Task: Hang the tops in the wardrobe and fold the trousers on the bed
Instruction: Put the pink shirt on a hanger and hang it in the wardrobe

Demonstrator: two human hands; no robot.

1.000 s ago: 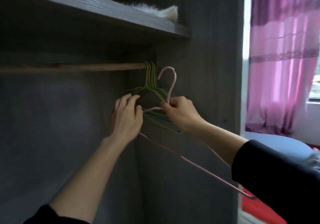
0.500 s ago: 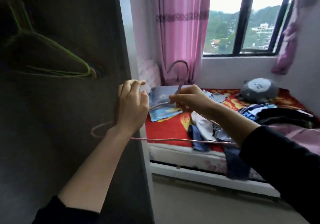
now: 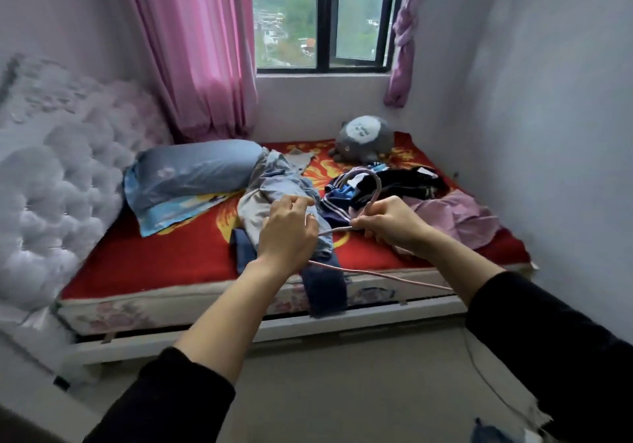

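A pink wire hanger [image 3: 371,185] is held between both hands in front of the bed. My right hand [image 3: 388,221] grips it at the neck below the hook. My left hand [image 3: 287,233] holds its left end, fingers curled. On the red bedspread [image 3: 154,257] lies a heap of clothes: a light grey-blue garment [image 3: 274,185], dark blue trousers [image 3: 323,288] hanging over the bed's edge, a navy striped top [image 3: 337,196], a black garment [image 3: 411,180] and a pink garment [image 3: 455,213]. The wardrobe is out of view.
A blue pillow [image 3: 191,168] lies at the bed's head by the tufted headboard [image 3: 58,175]. A grey plush toy [image 3: 363,137] sits near the window. Pink curtains [image 3: 195,48] hang at the left. A thin cable [image 3: 486,381] runs over the floor at the right.
The view has swung from the wardrobe rail round to the bed. Both hands carried the pink hanger off the rail and now hold it over the bed's edge.
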